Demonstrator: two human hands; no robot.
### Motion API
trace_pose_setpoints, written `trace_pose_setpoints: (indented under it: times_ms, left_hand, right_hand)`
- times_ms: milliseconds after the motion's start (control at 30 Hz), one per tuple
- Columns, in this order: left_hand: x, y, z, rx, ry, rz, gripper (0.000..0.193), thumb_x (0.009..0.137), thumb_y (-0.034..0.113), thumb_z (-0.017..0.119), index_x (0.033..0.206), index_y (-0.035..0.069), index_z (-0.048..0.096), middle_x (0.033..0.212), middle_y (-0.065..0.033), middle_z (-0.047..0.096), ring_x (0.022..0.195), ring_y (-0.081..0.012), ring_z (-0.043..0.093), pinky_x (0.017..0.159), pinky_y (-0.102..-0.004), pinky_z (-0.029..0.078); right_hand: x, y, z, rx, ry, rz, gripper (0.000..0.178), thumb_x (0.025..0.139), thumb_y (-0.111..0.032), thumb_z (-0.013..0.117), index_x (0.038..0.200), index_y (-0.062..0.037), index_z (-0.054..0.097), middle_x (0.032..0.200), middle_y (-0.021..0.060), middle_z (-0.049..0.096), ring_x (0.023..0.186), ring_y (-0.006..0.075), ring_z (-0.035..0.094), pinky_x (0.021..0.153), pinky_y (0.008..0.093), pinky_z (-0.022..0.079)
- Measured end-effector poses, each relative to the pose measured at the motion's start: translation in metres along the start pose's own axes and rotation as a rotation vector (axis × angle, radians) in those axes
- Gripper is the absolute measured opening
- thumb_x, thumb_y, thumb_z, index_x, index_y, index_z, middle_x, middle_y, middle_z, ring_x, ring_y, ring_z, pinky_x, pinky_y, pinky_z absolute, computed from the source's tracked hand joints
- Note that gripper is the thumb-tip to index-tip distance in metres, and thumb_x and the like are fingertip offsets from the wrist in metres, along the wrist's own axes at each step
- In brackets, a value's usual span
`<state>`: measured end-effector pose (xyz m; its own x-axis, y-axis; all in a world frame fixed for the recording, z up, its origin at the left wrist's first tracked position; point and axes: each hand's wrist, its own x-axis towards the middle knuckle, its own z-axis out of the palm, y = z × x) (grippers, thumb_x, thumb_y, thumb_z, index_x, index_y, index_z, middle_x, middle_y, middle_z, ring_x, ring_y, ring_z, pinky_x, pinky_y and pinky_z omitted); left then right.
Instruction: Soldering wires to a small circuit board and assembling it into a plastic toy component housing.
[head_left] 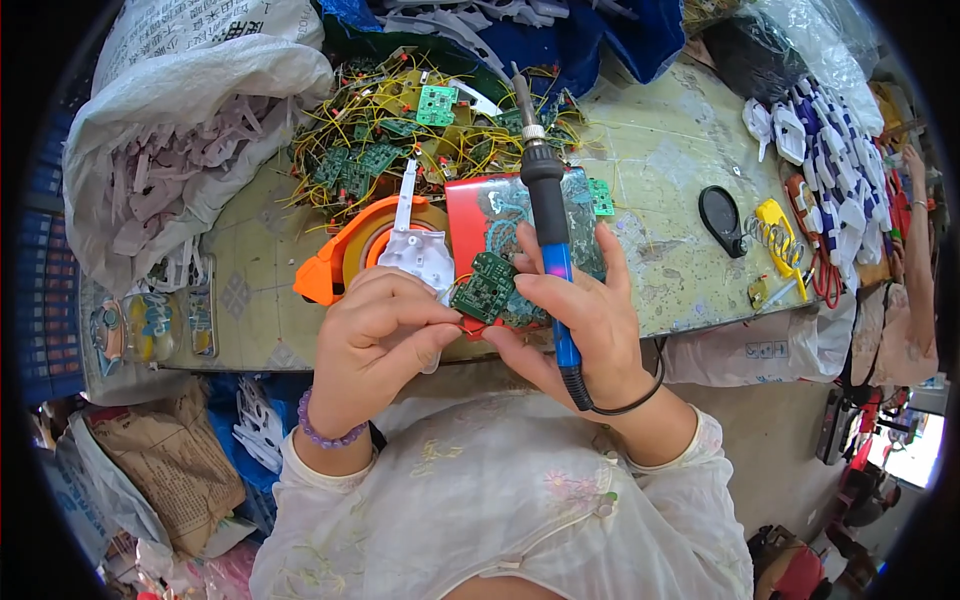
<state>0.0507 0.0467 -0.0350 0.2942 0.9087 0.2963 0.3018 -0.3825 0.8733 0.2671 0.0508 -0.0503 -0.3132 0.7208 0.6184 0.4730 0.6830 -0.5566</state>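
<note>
Upright, an iron is clasped by the right hand; the left hand is pinched beside a board, hold unclear; wired boards are heaped upper centre.

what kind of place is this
Probably a small electronics assembly workshop: the right hand holds a blue-handled soldering iron, a heap of green circuit boards and yellow wires lies on the worktable, and an open white sack holds pale plastic parts.

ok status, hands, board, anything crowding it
Left hand pinched at near edge of green circuit board; right hand holding soldering iron; white plastic casing close by left hand.
</note>
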Motion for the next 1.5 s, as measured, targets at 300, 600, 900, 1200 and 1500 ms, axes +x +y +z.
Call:
trace_pose_setpoints:
  times_ms: [300, 600, 900, 1200, 1500]
  left_hand:
    - [0.018, 0.022, 0.012, 0.274, 0.036, 0.157, 0.012, 0.066, 0.001, 0.071, 0.076, 0.004, 0.066, 0.097, -0.0077, 0.065, 0.086, -0.0251, 0.062, 0.076, -0.0352, 0.050]
    - [0.015, 0.029, 0.016, 0.408, -0.032, 0.026, 0.011, 0.067, 0.003, 0.071, 0.076, 0.003, 0.065, 0.103, -0.0079, 0.065, 0.082, -0.0253, 0.065, 0.068, -0.0342, 0.052]
    - [0.015, 0.029, 0.018, 0.419, -0.007, 0.081, 0.010, 0.069, 0.001, 0.071, 0.077, 0.001, 0.065, 0.102, -0.0095, 0.064, 0.081, -0.0257, 0.066, 0.069, -0.0337, 0.053]
    - [0.015, 0.030, 0.018, 0.380, -0.028, 0.047, 0.011, 0.069, -0.001, 0.071, 0.078, 0.000, 0.065, 0.105, -0.0112, 0.063, 0.085, -0.0254, 0.067, 0.071, -0.0330, 0.053]
    - [0.014, 0.029, 0.019, 0.397, -0.023, 0.057, 0.011, 0.069, -0.002, 0.072, 0.078, -0.001, 0.064, 0.105, -0.0114, 0.063, 0.085, -0.0255, 0.067, 0.071, -0.0327, 0.053]
  right_hand:
    - [-0.002, -0.002, 0.004, -0.010, -0.015, -0.004, 0.059, 0.066, -0.011, 0.082, 0.114, -0.0122, 0.048, 0.119, 0.0219, 0.062, 0.105, 0.0260, 0.064, 0.109, 0.0551, 0.019]
    - [-0.005, 0.001, 0.001, 0.011, 0.007, 0.002, 0.061, 0.068, -0.012, 0.082, 0.119, -0.0116, 0.048, 0.120, 0.0213, 0.061, 0.107, 0.0278, 0.063, 0.109, 0.0559, 0.019]
    - [-0.033, 0.010, -0.057, 0.008, 0.161, -0.151, 0.049, 0.096, -0.048, 0.046, 0.116, -0.0041, 0.054, 0.070, 0.0064, 0.056, 0.066, 0.0223, 0.050, 0.065, 0.0384, 0.042]
    - [-0.053, 0.005, -0.064, 0.488, 0.525, -0.070, 0.029, 0.095, -0.033, 0.042, 0.083, -0.0085, 0.049, 0.061, 0.0006, 0.041, 0.056, 0.0142, 0.034, 0.056, 0.0312, 0.026]
    - [-0.054, 0.008, -0.058, 0.469, 0.362, -0.081, 0.031, 0.096, -0.035, 0.047, 0.083, -0.0078, 0.051, 0.065, 0.0025, 0.047, 0.055, 0.0152, 0.039, 0.054, 0.0316, 0.029]
